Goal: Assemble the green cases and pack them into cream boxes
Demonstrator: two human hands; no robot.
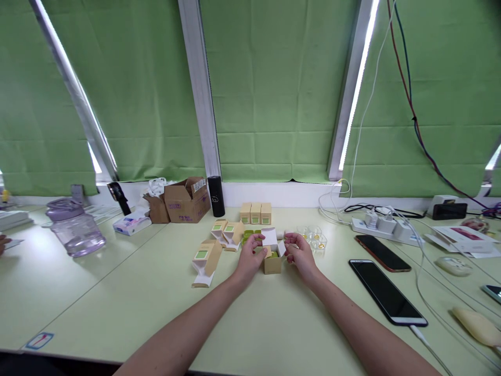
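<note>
A small brown cardboard box (273, 267) stands upright between my hands, its white-lined lid raised and something green showing inside. My left hand (250, 256) has its fingers closed at the box's left flap. On the other side, my right hand (300, 255) pinches at the right white flap. Behind the box are green items (250, 235), partly hidden by my left hand. Clear containers (313, 237) with yellowish bits stand beyond my right hand. Left of my hands lie opened boxes, the nearest box (207, 258) with its flap down.
Closed small boxes (255, 213) stand in a row at the back near a black cylinder (216, 196) and a large carton (188, 201). A purple jug (74, 227) stands left. Phones (385, 290), cables and a power strip (385, 230) occupy the right. Another person's hand (3, 244) shows far left.
</note>
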